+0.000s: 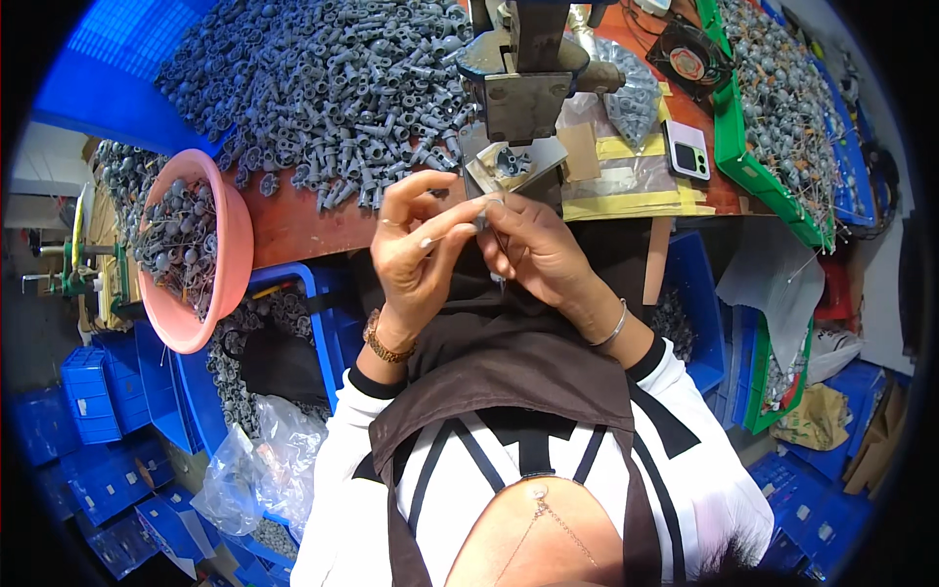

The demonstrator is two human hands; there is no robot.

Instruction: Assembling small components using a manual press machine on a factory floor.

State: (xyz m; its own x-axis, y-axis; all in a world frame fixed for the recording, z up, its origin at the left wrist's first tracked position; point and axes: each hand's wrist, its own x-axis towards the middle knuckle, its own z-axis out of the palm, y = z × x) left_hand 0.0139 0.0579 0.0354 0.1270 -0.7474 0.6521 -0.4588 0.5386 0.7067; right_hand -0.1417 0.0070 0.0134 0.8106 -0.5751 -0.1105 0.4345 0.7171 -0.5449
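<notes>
One small grey part [480, 222], pinched — left hand [415, 249] on one side, right hand [544, 256] opposite

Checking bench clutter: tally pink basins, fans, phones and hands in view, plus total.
Pink basin: 1
Black fan: 1
Phone: 1
Hands: 2 (left hand, right hand)
Total: 5

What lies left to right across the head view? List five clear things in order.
Round pink plastic basin → the person's bare left hand → bare right hand → pale pink rectangular phone with black panel → long green plastic tray.
</notes>
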